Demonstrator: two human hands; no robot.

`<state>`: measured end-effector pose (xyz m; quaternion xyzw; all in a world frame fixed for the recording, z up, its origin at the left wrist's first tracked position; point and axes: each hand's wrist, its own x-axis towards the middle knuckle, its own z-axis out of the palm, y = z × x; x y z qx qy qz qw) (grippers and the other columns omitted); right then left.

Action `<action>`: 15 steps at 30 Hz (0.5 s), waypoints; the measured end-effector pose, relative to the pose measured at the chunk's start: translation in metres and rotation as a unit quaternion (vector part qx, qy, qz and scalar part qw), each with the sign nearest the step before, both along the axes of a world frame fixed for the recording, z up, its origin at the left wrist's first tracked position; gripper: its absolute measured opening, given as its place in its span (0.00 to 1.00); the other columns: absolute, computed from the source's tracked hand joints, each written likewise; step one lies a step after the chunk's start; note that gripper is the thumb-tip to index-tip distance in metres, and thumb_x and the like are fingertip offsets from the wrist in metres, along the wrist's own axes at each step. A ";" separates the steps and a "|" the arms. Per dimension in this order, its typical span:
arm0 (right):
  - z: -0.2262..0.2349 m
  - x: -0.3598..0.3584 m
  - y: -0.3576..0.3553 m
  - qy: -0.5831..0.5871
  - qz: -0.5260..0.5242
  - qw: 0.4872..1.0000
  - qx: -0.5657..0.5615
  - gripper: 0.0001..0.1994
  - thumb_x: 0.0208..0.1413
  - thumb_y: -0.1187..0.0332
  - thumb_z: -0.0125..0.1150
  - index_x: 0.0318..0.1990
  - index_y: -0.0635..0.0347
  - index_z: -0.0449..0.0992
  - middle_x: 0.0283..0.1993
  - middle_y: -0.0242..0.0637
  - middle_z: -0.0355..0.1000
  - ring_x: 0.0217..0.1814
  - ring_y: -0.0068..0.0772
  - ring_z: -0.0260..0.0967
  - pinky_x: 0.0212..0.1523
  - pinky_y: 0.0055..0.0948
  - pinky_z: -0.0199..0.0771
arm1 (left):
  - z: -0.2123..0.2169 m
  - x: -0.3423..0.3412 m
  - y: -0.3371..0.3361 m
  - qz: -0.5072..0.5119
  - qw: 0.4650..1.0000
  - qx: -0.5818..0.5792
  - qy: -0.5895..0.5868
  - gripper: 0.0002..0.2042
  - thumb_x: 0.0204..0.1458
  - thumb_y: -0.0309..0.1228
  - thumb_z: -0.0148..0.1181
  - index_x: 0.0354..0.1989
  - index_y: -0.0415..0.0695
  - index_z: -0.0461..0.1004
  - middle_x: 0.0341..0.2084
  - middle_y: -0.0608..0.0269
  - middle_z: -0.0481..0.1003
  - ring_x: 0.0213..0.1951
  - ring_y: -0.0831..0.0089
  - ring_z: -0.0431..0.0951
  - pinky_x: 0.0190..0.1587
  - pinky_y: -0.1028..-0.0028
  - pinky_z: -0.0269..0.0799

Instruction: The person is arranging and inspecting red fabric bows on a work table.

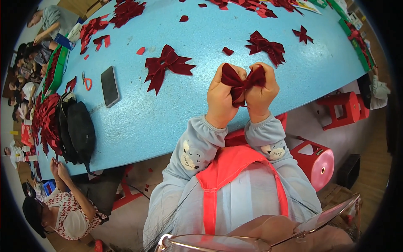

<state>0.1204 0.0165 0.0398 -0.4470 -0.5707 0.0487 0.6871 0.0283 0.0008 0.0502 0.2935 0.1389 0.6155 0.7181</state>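
Between my two hands is a dark red velvet bow [242, 84], held up over the near edge of the blue table [138, 126]. My left hand [223, 98] is closed on its left side, with the loop standing out above the fingers. On the other side my right hand [261, 90] grips the right loop. The bow's knot lies between the thumbs, and its lower part is partly hidden by the fingers. Left of my hands rests a large finished-looking bow [168, 65]. Beyond my right hand lie another bow [266, 48] and a small bow [303, 35].
Left on the table are a phone [110, 86], orange-handled scissors [87, 82], a black bag [79, 130] and red ribbon heaps [46, 122]. Green bins [58, 69] stand along the sides. Red stools [312, 161] are at the right. A co-worker [69, 206] sits at the lower left.
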 end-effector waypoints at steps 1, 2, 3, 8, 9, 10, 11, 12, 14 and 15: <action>-0.001 -0.001 0.003 0.034 0.025 0.999 -0.021 0.03 0.53 0.76 0.50 0.33 0.65 0.69 0.27 0.31 0.69 0.26 0.19 0.63 0.27 0.18 0.65 | 0.000 0.002 0.001 0.041 0.999 -0.018 0.019 0.07 0.59 0.33 0.44 0.32 0.45 0.64 0.25 0.68 0.67 0.16 0.86 0.58 0.16 0.83 0.51; -0.001 -0.001 0.003 0.068 0.051 0.996 -0.042 0.03 0.54 0.75 0.51 0.33 0.65 0.70 0.26 0.30 0.69 0.25 0.18 0.63 0.26 0.18 0.64 | 0.000 0.005 0.001 0.083 0.995 -0.036 0.038 0.07 0.59 0.32 0.44 0.31 0.45 0.63 0.25 0.68 0.67 0.15 0.85 0.57 0.15 0.82 0.50; 0.000 0.000 0.003 0.070 0.050 0.995 -0.042 0.03 0.54 0.75 0.51 0.33 0.65 0.70 0.26 0.30 0.69 0.25 0.18 0.63 0.26 0.18 0.64 | 0.001 0.007 0.001 0.124 0.989 -0.054 0.058 0.06 0.59 0.32 0.44 0.31 0.45 0.62 0.25 0.67 0.66 0.14 0.84 0.56 0.14 0.82 0.50; 0.007 0.012 -0.003 0.235 0.170 0.943 -0.162 0.11 0.58 0.67 0.50 0.27 0.63 0.69 0.22 0.24 0.63 0.22 0.12 0.54 0.20 0.16 0.54 | -0.003 0.021 0.000 0.136 0.985 -0.074 0.079 0.06 0.58 0.31 0.45 0.30 0.46 0.64 0.20 0.72 0.66 0.18 0.88 0.59 0.17 0.85 0.53; 0.011 0.013 -0.005 0.270 0.193 0.923 -0.194 0.14 0.59 0.64 0.50 0.26 0.63 0.69 0.21 0.22 0.61 0.22 0.12 0.52 0.21 0.16 0.52 | -0.004 0.021 0.001 0.136 0.985 -0.071 0.077 0.05 0.59 0.31 0.44 0.31 0.45 0.64 0.22 0.70 0.67 0.17 0.86 0.60 0.16 0.84 0.54; 0.013 0.015 -0.006 0.304 0.215 0.901 -0.224 0.16 0.61 0.60 0.49 0.25 0.63 0.69 0.20 0.21 0.59 0.23 0.11 0.50 0.21 0.16 0.51 | -0.003 0.022 0.002 0.135 0.986 -0.067 0.074 0.05 0.59 0.30 0.44 0.33 0.44 0.64 0.24 0.68 0.67 0.16 0.84 0.60 0.16 0.82 0.55; 0.014 0.018 -0.007 0.305 0.214 0.901 -0.222 0.16 0.61 0.60 0.49 0.25 0.63 0.69 0.20 0.21 0.59 0.23 0.11 0.50 0.21 0.16 0.51 | -0.001 0.024 0.001 0.135 0.986 -0.062 0.071 0.05 0.59 0.30 0.43 0.34 0.43 0.63 0.26 0.66 0.68 0.16 0.82 0.61 0.16 0.81 0.56; 0.015 0.020 -0.008 0.298 0.211 0.904 -0.223 0.17 0.61 0.60 0.48 0.24 0.63 0.68 0.20 0.21 0.59 0.23 0.11 0.50 0.21 0.16 0.50 | 0.001 0.025 0.000 0.133 0.987 -0.061 0.072 0.05 0.59 0.30 0.43 0.34 0.43 0.63 0.26 0.66 0.68 0.16 0.82 0.61 0.16 0.81 0.56; 0.016 0.025 -0.009 0.283 0.205 0.909 -0.226 0.18 0.61 0.60 0.48 0.23 0.62 0.68 0.19 0.21 0.57 0.23 0.11 0.49 0.21 0.16 0.49 | 0.007 0.027 -0.004 0.113 0.990 -0.019 0.079 0.05 0.59 0.30 0.43 0.34 0.42 0.63 0.28 0.64 0.68 0.22 0.80 0.65 0.22 0.81 0.61; 0.015 0.027 -0.011 0.284 0.204 0.909 -0.225 0.18 0.61 0.60 0.48 0.23 0.62 0.68 0.19 0.21 0.57 0.23 0.11 0.49 0.21 0.16 0.49 | 0.010 0.027 -0.006 0.103 0.991 0.002 0.082 0.05 0.59 0.30 0.43 0.35 0.42 0.63 0.29 0.63 0.68 0.25 0.79 0.67 0.25 0.81 0.64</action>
